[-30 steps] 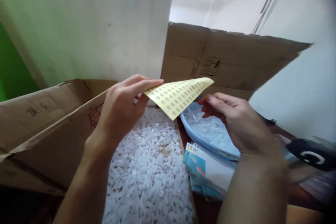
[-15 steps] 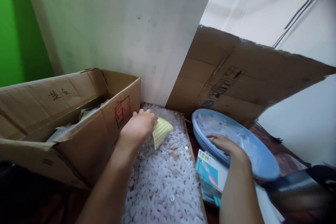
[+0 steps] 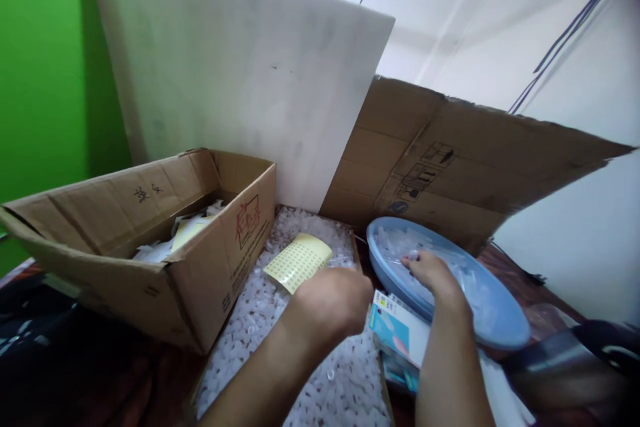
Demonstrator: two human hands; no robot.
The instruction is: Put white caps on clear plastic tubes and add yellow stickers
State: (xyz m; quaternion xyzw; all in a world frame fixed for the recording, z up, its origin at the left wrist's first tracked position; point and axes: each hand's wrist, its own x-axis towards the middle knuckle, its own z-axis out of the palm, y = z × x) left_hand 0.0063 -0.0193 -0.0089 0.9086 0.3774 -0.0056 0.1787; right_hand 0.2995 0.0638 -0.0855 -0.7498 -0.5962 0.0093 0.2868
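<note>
My right hand is over the blue basin, its fingertips closed on a small clear plastic piece. Many similar translucent pieces lie in the basin. My left hand, a little blurred, hovers above a layer of small white plastic pieces; its fingers are curled, and anything inside them is hidden. Just beyond it, a pale yellow sheet with rows of small round stickers rests curled on the white pieces.
An open cardboard box stands on the left, with white pieces and yellow paper inside. Blue-and-white printed packages sit between the white layer and the basin. Behind lean a white board and a cardboard sheet.
My left hand has let go of the yellow sticker sheet and moved right and toward me. My right hand has risen slightly from the basin's near rim, with a clear piece at its fingertips.
</note>
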